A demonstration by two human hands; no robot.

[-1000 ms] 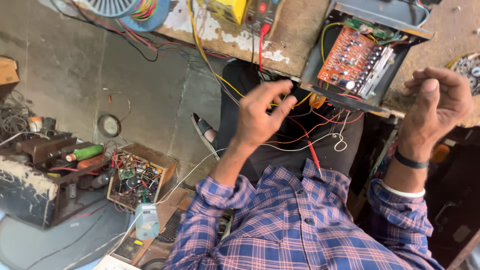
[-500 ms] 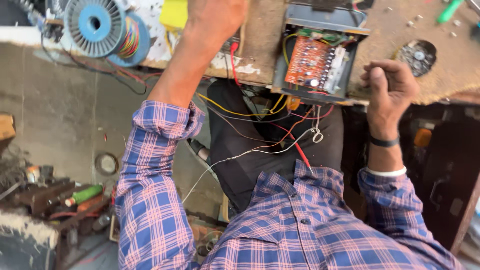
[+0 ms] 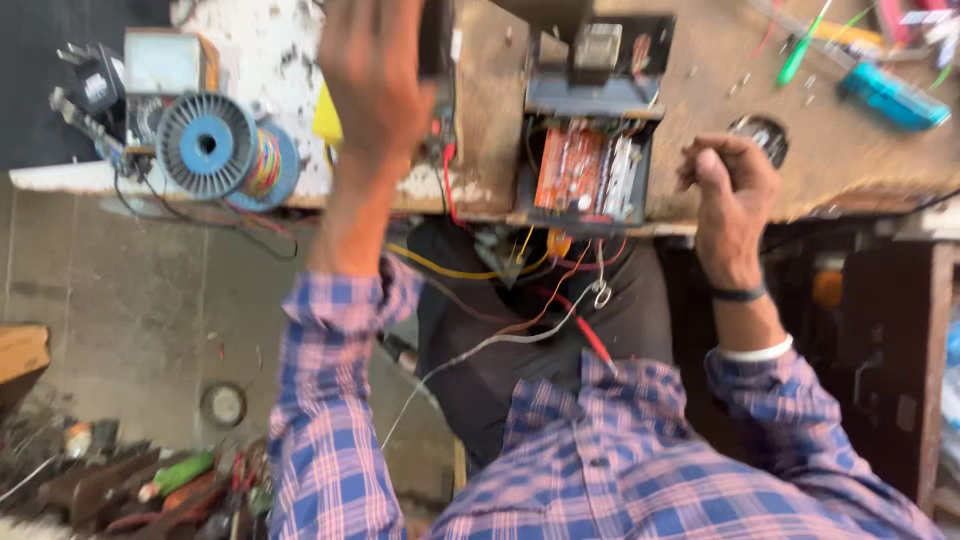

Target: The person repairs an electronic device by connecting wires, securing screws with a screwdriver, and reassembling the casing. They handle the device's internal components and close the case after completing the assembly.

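The left hand [image 3: 375,75] reaches far over the wooden workbench [image 3: 860,160], its fingers wrapped around a dark, narrow object [image 3: 437,40] at the far edge; blur hides what that object is. The right hand [image 3: 730,185] hovers at the bench's near edge, fingers curled narrow, and whether they pinch anything I cannot tell. Between the hands sits an open black case with an orange circuit board [image 3: 585,170], with coloured wires [image 3: 520,270] trailing off toward the lap. A blue wire spool [image 3: 215,145] lies far left.
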